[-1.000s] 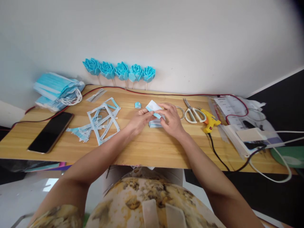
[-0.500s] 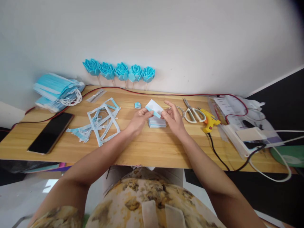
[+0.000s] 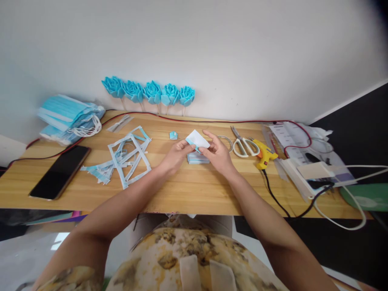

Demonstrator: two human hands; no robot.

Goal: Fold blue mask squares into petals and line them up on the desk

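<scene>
Between my two hands is a small piece of mask fabric, white on the side facing me, with a blue folded lower edge. My left hand pinches its left corner between thumb and fingers. My right hand has its thumb on the lower fold and its fingers behind and above the right side. Just below the held piece lies a stack of blue fabric pieces on the table. A small folded blue piece sits behind my left hand.
Blue fabric roses stand along the wall. Mask strips, a phone and a pile of masks lie left. Scissors, a roll of tape, a yellow glue gun and a power strip are right.
My right thumb has moved left and inward along the blue fold, narrowing the lower edge of the fabric piece. The whole view has shifted slightly.
</scene>
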